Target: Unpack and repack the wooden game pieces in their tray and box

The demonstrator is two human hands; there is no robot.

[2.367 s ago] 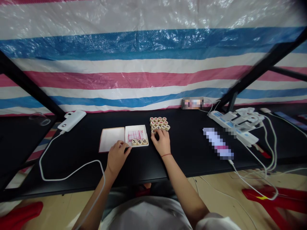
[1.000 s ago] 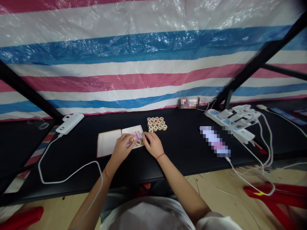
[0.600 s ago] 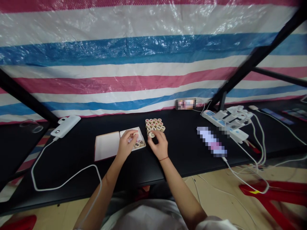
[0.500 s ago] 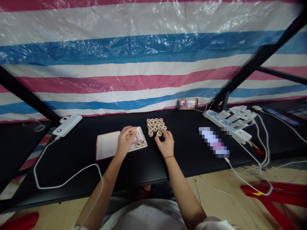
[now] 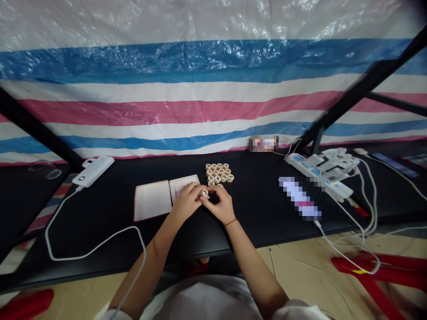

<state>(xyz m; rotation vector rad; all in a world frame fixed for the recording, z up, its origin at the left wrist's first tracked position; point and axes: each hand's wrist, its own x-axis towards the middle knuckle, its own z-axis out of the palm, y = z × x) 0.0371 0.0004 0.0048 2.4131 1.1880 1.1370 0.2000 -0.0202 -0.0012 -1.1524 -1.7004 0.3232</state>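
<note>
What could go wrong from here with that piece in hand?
The small round xiangqi piece sits at the fingertips between the left hand and right hand, so it could slip and roll. The right hand is close to the packed cluster of pieces, which a knock could scatter. The left hand overlaps the open box, which could get nudged.

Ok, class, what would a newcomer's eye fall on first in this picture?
A striped pink, white and blue plastic tarpaulin fills the background behind the flat black table. At the centre, the left hand and right hand meet at a round wooden chess piece, just below a tight cluster of similar pieces and beside an open white cardboard box.
</note>
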